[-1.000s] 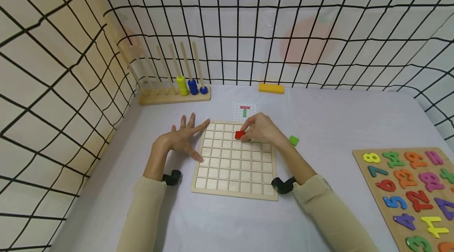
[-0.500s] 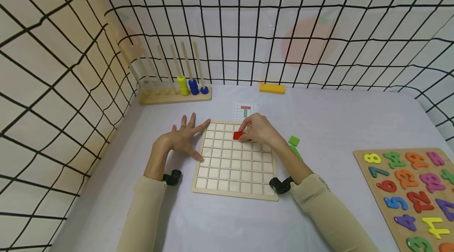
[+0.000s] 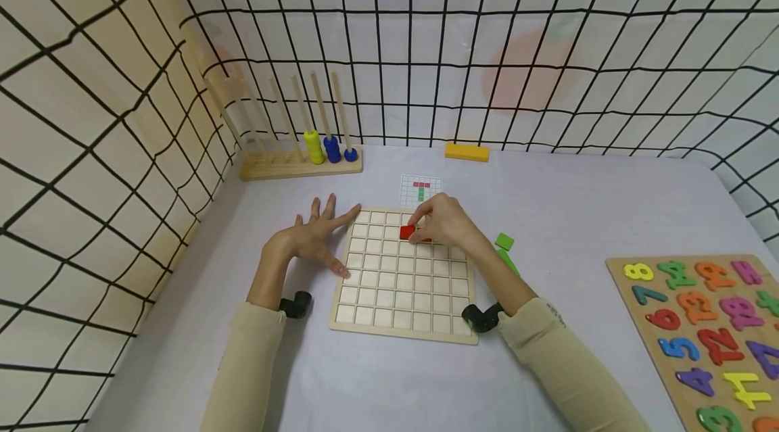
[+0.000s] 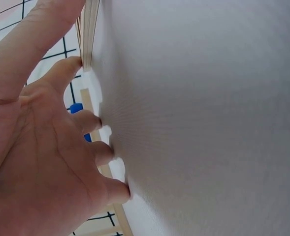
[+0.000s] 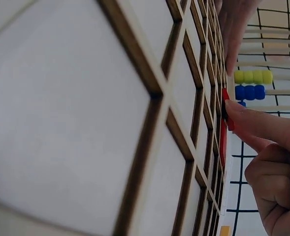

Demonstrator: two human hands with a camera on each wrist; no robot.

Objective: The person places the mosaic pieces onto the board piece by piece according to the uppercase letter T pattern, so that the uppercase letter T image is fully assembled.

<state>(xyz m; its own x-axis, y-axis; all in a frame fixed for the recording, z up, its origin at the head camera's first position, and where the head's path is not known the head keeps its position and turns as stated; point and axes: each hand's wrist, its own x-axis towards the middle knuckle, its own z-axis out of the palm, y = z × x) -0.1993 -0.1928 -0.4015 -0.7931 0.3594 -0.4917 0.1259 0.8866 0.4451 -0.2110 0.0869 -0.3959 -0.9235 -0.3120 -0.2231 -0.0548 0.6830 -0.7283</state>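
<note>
A wooden grid board (image 3: 377, 297) lies on the white tabletop. Between thumb and forefinger, my right hand (image 3: 447, 221) pinches a red square tile (image 3: 406, 232) over the board's second row from the far side. The right wrist view shows this tile (image 5: 228, 109) tilted at the grid bars, with more red (image 5: 223, 142) lying in the grid beside it. My left hand (image 3: 307, 239) is spread out, its thumb and forefinger touching the board's left edge while the other fingertips rest on the table. Behind the board lies a printed card (image 3: 408, 197) with a red and green T pattern.
Two green tiles (image 3: 504, 241) lie right of the board, one partly behind my right forearm. A bead abacus (image 3: 286, 171) stands back left, and a yellow block (image 3: 466, 152) lies at the back. A number board (image 3: 654, 368) is at right; black wire mesh (image 3: 389, 63) encloses the table.
My right hand has shifted slightly left with the red tile, lowering it toward a cell. A second green tile now shows beside the right forearm. The left hand stays put.
</note>
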